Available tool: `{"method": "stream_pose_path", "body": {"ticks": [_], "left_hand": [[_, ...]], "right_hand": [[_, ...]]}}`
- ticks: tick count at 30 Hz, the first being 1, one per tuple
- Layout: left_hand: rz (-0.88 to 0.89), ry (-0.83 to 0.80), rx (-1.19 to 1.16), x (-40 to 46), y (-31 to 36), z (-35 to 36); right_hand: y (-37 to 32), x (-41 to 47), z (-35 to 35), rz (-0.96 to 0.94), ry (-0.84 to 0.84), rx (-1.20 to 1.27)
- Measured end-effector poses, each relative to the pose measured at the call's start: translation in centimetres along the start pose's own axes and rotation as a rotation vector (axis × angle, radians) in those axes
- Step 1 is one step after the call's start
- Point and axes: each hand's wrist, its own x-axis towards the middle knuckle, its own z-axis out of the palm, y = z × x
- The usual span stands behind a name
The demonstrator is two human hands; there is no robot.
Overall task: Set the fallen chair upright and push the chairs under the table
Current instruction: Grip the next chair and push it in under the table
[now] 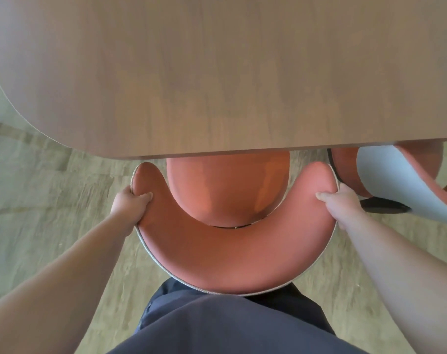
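An orange upholstered chair (232, 256) with a curved, horseshoe-shaped backrest stands upright right in front of me. Its seat reaches partly under the near edge of the brown wooden table (217, 72). My left hand (130, 204) grips the left tip of the backrest, thumb on top. My right hand (341, 203) grips the right tip the same way. A second chair (406, 180), orange with a pale grey outer shell, stands at the right, partly under the table's edge.
The floor (51, 187) is light wood-look planking. The table has a rounded corner at the left. A dark chair base (383, 208) shows beside my right hand. My dark trousers fill the bottom middle.
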Motion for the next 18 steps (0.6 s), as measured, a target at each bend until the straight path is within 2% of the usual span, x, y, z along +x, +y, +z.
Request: {"method": "stream_pose_path", "body": {"ticks": [18], "left_hand": [[-0.031, 0.058, 0.012, 2.2, 2.3, 1.5]], "right_hand": [[-3.6, 4.6, 0.5, -0.002, -0.024, -0.008]]}}
